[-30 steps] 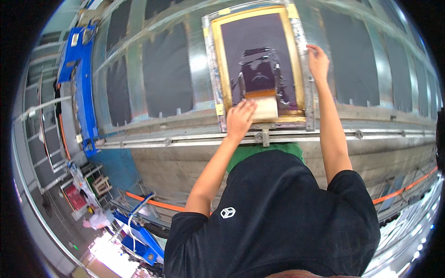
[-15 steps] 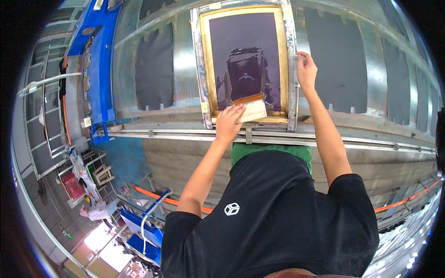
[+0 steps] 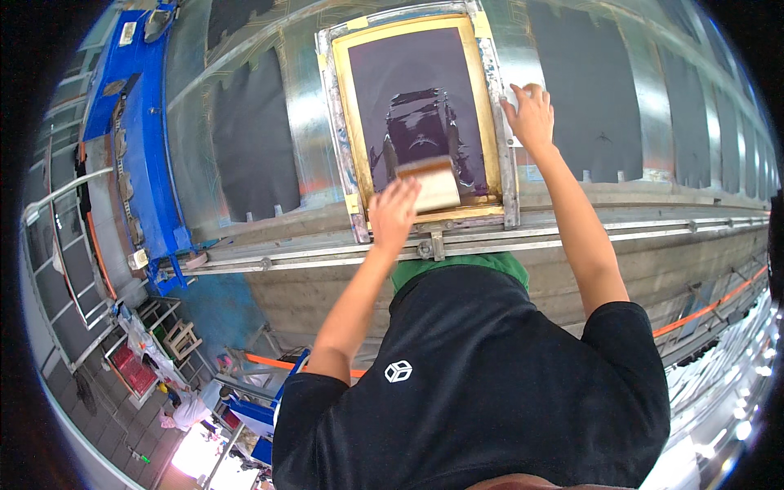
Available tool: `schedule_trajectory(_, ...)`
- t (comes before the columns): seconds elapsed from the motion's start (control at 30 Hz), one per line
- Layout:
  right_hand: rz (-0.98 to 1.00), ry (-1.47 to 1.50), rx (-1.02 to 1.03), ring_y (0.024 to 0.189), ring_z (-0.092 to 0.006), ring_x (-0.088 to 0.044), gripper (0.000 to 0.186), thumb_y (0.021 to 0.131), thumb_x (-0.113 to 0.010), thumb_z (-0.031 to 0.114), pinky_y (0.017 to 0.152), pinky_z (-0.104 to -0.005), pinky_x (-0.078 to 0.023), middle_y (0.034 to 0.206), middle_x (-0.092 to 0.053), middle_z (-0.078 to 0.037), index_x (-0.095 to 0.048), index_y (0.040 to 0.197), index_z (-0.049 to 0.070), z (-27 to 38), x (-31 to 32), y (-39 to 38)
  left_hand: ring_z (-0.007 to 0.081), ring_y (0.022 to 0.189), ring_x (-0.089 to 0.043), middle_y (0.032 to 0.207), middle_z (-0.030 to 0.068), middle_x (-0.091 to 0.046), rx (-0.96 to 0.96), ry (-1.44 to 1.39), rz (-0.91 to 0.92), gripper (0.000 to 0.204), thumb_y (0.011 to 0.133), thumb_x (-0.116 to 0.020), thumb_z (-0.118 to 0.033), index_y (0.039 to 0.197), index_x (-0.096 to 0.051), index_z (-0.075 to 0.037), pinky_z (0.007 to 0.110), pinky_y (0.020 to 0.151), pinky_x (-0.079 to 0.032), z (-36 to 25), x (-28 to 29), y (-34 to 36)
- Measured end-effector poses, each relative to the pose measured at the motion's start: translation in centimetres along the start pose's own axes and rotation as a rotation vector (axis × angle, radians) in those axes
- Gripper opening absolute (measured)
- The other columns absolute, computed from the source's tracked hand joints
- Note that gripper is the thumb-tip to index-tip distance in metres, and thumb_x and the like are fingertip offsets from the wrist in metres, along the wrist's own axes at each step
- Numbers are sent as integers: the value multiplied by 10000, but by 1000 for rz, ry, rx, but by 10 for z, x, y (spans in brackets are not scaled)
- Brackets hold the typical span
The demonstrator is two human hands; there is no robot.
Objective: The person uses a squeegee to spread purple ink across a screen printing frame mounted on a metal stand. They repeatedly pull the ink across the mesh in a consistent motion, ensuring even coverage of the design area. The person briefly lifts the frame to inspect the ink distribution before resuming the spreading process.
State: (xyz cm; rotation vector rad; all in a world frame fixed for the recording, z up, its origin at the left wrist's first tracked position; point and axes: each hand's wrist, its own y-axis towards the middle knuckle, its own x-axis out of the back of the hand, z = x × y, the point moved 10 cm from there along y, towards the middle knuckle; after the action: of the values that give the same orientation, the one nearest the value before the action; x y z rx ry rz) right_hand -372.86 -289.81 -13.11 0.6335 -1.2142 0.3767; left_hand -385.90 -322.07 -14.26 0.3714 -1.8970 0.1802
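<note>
A screen-printing frame (image 3: 505, 175) with yellow-taped inner edges lies on the long table in front of me. Dark, glossy ink (image 3: 418, 114) is pooled on its purple mesh (image 3: 408, 57). At the frame's near end is a squeegee (image 3: 439, 189) with a pale wooden handle and a brown blade, slightly blurred. My left hand (image 3: 394, 214) grips its left end, the fingers partly smeared by motion. Beside the frame's right rail my right hand (image 3: 532, 122) is raised, fingers apart and holding nothing.
Dark fabric panels (image 3: 255, 139) lie along the table on both sides, and one on the right (image 3: 588, 90) bears a small mark. A metal rail (image 3: 327, 251) follows the near edge. Blue machinery (image 3: 135, 155) stands at the left. A person (image 3: 186, 411) is at lower left.
My right hand has come off the frame's right rail and spread its fingers. The squeegee has turned a little in my left hand. The whole view has shifted and tilted slightly.
</note>
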Motion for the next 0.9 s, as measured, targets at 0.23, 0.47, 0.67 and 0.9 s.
schedule_trajectory(0.23, 444, 173, 396, 1153, -269, -590, 583, 772, -825, 363, 963, -414, -470, 1266, -665, -36, -678, 1296, 155, 147, 16, 11, 298, 1056, -700, 1149, 80, -749, 160, -342, 92, 388, 754, -758, -90, 1130, -782, -178, 395, 919, -554, 50, 48, 163)
schedule_trajectory(0.47, 394, 246, 367, 1069, -257, -568, 436, 751, -786, 152, 923, -395, -470, 1199, -666, -25, -722, 1177, 91, 140, 8, -93, 259, 1142, -682, 1232, 37, -730, 27, -195, 77, 549, 674, -781, -12, 1198, -756, -176, 377, 997, -540, 23, 10, 76)
schedule_trajectory(0.67, 321, 279, 343, 1103, -261, -565, 409, 769, -761, 142, 927, -408, -468, 1209, -669, -27, -719, 1173, 93, 144, 25, -81, 267, 1154, -682, 1217, 58, -733, 130, -297, 69, 521, 723, -759, -8, 1211, -747, -190, 375, 983, -546, 35, 21, 78)
schedule_trajectory(0.9, 299, 245, 340, 1076, -257, -596, 379, 777, -756, 120, 943, -412, -461, 1151, -711, -35, -718, 1152, 88, 142, -11, -23, 276, 1060, -710, 1151, 59, -752, 164, -267, 52, 321, 793, -723, -80, 1100, -786, -149, 391, 927, -563, 48, 30, 148)
